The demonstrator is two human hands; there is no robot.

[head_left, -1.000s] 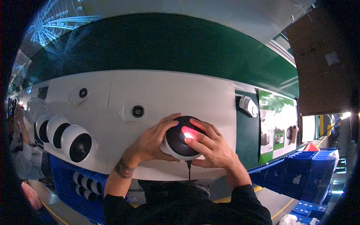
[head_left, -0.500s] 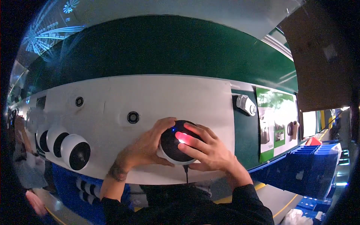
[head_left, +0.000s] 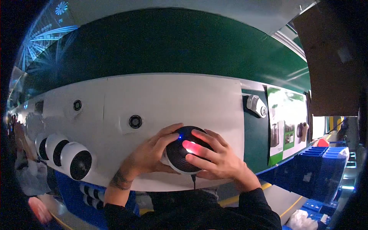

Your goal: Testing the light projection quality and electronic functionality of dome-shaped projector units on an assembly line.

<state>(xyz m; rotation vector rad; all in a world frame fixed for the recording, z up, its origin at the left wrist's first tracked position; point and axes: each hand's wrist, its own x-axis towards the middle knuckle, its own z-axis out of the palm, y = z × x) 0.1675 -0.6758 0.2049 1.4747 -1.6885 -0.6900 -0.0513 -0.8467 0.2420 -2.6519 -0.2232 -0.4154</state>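
Before me is a ball-shaped white device with a black mesh face (head_left: 178,154), likely a speaker, its face turned up. A small blue light shows near its left edge, and a bright light glows red through a finger of my right hand (head_left: 221,158). That hand spreads its fingers across the face and grips the right side. Around the left side curls my left hand (head_left: 150,154), its fingertips at the face's upper edge. A dark cable (head_left: 194,182) runs from the near side of the device. The underside is hidden.
More white-and-black round devices (head_left: 78,163) stand at the left. Two small dark discs (head_left: 135,121) sit on the white table (head_left: 184,92). Rightward are a white object with a round end (head_left: 257,106), a green-and-white printed sheet (head_left: 285,115) and blue bins (head_left: 303,172). Another person's hand (head_left: 40,209) shows lower left.
My view has shifted slightly, so the device and both hands appear a little lower and farther right. The grip on the device looks the same, and its lights stay on.
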